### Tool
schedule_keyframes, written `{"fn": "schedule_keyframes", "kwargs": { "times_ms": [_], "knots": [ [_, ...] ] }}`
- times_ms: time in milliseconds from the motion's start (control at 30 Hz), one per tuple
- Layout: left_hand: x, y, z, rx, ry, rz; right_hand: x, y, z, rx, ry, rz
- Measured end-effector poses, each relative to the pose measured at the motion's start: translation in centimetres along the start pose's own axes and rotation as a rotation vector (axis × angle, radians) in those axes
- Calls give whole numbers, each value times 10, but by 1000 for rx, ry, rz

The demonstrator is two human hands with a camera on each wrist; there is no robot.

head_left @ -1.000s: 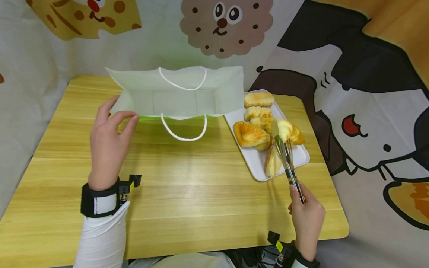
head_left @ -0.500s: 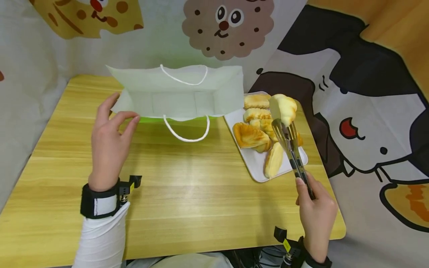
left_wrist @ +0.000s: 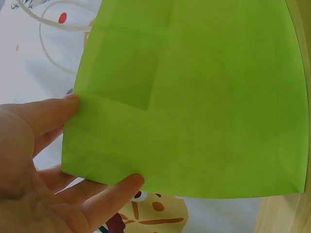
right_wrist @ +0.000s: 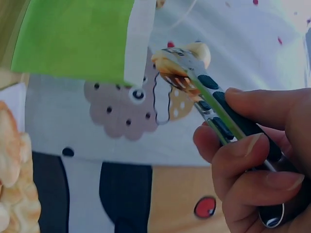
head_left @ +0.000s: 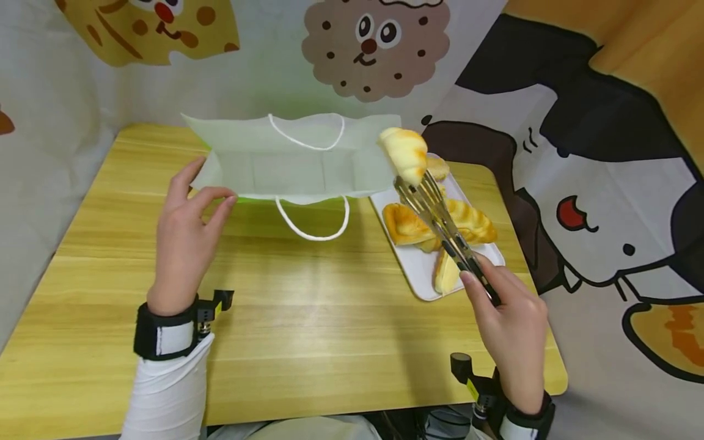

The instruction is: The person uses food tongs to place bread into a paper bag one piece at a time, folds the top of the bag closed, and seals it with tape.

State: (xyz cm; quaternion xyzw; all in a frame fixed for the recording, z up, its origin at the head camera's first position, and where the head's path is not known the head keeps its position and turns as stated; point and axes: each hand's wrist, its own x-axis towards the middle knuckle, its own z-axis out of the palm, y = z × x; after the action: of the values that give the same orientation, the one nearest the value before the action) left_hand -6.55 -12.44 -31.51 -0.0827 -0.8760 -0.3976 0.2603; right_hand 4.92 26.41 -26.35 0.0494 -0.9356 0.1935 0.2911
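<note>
My left hand (head_left: 189, 235) holds the left edge of an upright paper bag (head_left: 286, 171), white inside with white cord handles. Its green outer side (left_wrist: 194, 97) fills the left wrist view, my thumb and fingers at its edge. In my right hand (head_left: 511, 324) I grip metal serving tongs (head_left: 440, 217) with dark patches on their handles. The tongs' tips clasp a pale golden bread roll (head_left: 404, 153), raised beside the bag's right end and overlapping its rim in the head view. Below lies a white tray (head_left: 409, 272) with several breads, partly covered by the tongs.
A folded golden pastry (head_left: 404, 223), a braided bread (head_left: 470, 223) and a pale bread piece (head_left: 447, 272) lie on the tray. The wooden table (head_left: 308, 342) carries everything. A cartoon-printed cloth (head_left: 495, 134) hangs behind and to the right.
My right hand has lifted the roll off the tray with the tongs and swung it left to the bag's right end. My left hand stays at the bag's edge.
</note>
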Motion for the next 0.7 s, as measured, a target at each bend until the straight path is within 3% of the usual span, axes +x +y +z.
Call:
{"fn": "schedule_keyframes", "kwargs": {
  "times_ms": [300,700],
  "knots": [
    [-1,1,0,23,-37,30,19,-14,3,-20,-111,-120],
    [-4,5,3,34,-115,73,43,-29,11,-83,-257,-133]
  ]
}}
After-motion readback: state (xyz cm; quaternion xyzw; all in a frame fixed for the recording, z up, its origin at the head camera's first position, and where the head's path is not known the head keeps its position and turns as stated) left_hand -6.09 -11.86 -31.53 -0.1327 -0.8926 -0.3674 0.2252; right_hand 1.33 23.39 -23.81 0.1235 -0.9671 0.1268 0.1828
